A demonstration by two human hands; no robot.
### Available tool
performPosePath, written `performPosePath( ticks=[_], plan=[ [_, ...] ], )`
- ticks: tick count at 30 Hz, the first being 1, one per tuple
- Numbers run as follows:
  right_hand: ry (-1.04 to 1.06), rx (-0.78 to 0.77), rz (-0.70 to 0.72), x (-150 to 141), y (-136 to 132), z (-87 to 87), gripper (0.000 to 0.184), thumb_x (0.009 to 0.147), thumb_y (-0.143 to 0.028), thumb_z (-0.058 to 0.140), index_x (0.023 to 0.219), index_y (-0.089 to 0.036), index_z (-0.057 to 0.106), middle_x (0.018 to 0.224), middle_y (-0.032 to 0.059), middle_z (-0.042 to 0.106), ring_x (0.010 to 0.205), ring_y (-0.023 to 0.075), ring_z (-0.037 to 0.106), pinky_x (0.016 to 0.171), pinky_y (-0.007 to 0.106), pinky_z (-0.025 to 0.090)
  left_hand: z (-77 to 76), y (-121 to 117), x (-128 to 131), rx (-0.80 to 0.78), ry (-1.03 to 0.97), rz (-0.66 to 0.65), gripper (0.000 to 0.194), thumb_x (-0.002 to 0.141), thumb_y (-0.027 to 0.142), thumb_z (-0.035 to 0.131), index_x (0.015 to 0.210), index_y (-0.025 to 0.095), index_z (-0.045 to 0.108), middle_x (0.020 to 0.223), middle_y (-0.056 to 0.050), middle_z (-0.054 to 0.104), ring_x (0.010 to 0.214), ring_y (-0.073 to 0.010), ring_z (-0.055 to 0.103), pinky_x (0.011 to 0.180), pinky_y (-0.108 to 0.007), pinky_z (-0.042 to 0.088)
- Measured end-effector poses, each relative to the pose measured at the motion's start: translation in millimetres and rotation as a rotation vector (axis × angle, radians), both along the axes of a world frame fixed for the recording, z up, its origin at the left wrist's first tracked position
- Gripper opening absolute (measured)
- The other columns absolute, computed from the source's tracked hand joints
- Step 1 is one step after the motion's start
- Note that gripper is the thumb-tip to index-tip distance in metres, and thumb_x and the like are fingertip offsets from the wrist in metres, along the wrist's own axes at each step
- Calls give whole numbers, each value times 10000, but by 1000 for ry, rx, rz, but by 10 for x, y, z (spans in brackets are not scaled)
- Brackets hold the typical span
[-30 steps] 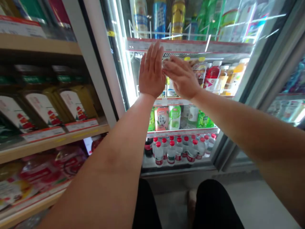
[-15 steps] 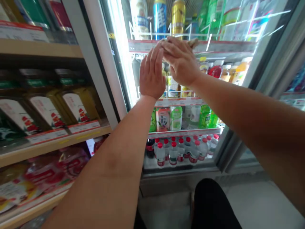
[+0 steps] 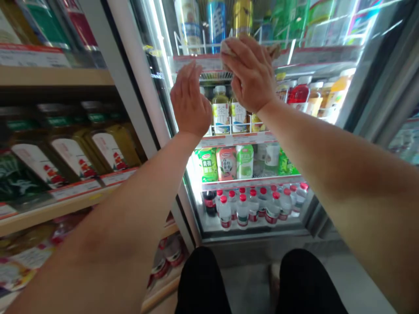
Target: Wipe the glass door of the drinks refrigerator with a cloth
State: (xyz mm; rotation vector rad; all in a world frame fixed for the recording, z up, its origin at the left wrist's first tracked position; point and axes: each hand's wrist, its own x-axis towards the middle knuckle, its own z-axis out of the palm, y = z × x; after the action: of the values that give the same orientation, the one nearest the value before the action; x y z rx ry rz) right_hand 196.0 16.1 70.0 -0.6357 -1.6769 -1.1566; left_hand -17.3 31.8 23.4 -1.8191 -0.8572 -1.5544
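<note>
We are in a shop: a lit glass-door drinks fridge (image 3: pixel 163 113) holds rows of bottles (image 3: pixel 248 209) above red price strips, and wooden shelves (image 3: pixel 55 205) beside it carry packaged goods with price labels (image 3: pixel 75 188)

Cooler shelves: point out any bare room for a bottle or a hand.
Bottom shelf: a bare strip in front of the red-capped bottles. Tea shelf: a gap beside the tea bottles, behind the left hand. The carton row and the top cans, above the right hand with its cloth, are crowded.
</note>
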Motion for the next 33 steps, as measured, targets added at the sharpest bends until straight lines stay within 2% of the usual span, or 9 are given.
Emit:
performPosePath(
  ticks=[4,9,10,13,16,18,22,28,33],
  plan=[
    [186,-16,4,-20,-18,-14,556,980,-314,364,1472,-304,622,1577,-24,502,1498,304,446,1284,512,331,-76,-19,-246,-122,73,-67,683,924,496,542,1582,335,455,1690,165,233,1633,-184,40,1363,-437,-102],
    [-571,-212,9,-30,-110,-103,549,1015,-337,382,1549,-316,507,1642,-51,402,1552,279,361,1282,566,312,-145,1,-267,-113,91,-86,625,975,491,509,1587,385,441,1697,191,161,1623,-144,-36,1352,-413,-171],
    [-617,-237,20,-34,-114,-122,547,1017,-336,384,1552,-320,500,1640,-63,403,1552,271,362,1283,571,312,-145,21,-261,-115,96,-83,620,985,492,494,1593,384,431,1701,189,154,1621,-143,-53,1353,-411,-171],
    [-185,-188,42,-53,-95,-170,550,986,-314,422,1521,-359,544,1620,-79,436,1547,270,373,1298,541,289,-137,87,-252,-118,112,-112,672,994,518,470,1634,346,358,1702,189,174,1586,-118,-213,1313,-391,-264],
    [279,-80,32,-75,-82,-217,548,974,-275,413,1489,-290,602,1596,-10,480,1529,310,391,1306,537,267,-137,102,-251,-104,131,-147,719,991,540,461,1656,317,303,1692,206,207,1526,-83,-344,1267,-359,-337],
    [223,-88,11,-81,-91,-255,547,975,-282,422,1491,-265,600,1604,19,471,1523,330,393,1288,560,281,-144,77,-251,-96,140,-97,693,1009,519,433,1657,309,307,1705,198,155,1554,-85,-290,1293,-350,-293],
    [-212,-197,62,-85,-87,-331,529,959,-342,489,1479,-363,586,1593,-53,486,1515,304,410,1280,566,288,-161,59,-256,-86,147,14,651,1037,485,399,1655,302,312,1727,167,73,1607,-125,-156,1332,-384,-207],
    [396,50,33,-112,10,-396,547,927,-248,466,1448,-254,635,1556,56,533,1451,348,446,1232,599,301,-196,117,-261,38,168,116,628,1056,462,353,1655,278,307,1736,151,94,1614,-118,-120,1349,-404,-161],
    [-181,-167,59,-75,-42,-455,562,941,-327,509,1500,-341,564,1584,-21,499,1500,323,410,1243,607,314,-181,72,-248,-49,139,72,640,1034,484,410,1652,354,304,1717,195,96,1599,-100,-163,1354,-392,-150]
  ],
)
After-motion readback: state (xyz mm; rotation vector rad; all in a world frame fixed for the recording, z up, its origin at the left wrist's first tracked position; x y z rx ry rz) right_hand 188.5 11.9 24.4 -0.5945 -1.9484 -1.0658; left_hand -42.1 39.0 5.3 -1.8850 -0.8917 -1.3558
